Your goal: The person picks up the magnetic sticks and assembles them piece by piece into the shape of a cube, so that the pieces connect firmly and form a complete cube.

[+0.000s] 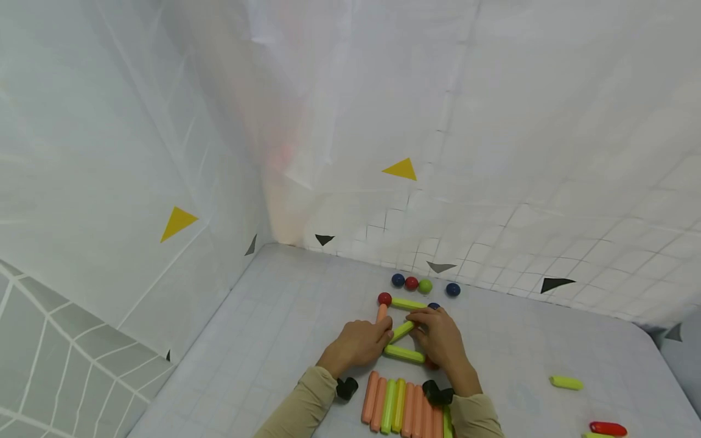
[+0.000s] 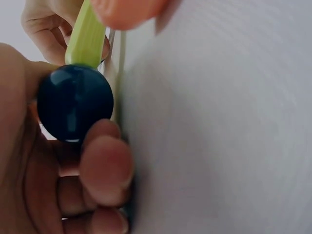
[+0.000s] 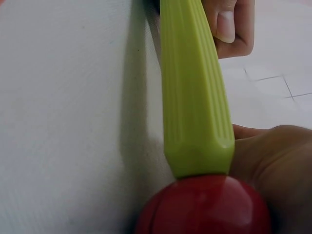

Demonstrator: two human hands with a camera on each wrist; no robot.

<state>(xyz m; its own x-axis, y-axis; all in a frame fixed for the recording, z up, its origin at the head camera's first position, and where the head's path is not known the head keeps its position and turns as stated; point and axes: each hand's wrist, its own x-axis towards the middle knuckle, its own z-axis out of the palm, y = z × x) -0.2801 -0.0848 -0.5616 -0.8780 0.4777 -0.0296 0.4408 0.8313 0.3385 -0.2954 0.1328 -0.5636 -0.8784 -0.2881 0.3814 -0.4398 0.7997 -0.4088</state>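
Note:
My left hand (image 1: pixel 358 344) curls around a dark blue ball (image 2: pixel 75 102) at the near left corner of a frame of rods and balls; in the head view the hand hides that ball. With its fingertips, my right hand (image 1: pixel 440 337) pinches the upper end of a slanting yellow-green rod (image 1: pixel 402 331) inside the frame. An orange rod (image 1: pixel 381 312) runs from the left hand up to a red ball (image 1: pixel 385 298). Across the far side, a yellow-green rod (image 1: pixel 408 303) reaches another blue ball (image 1: pixel 433 306). The near yellow-green rod (image 3: pixel 197 97) meets a red ball (image 3: pixel 204 207) below the right hand.
Orange and yellow-green rods (image 1: pixel 408 407) lie in a row nearer me. Several loose balls, one of them green (image 1: pixel 425 286), sit by the back wall. Off to the right are a short yellow-green rod (image 1: pixel 566 382) and a red rod (image 1: pixel 608 429). Black wrist cameras (image 1: pixel 347 388) overhang the table.

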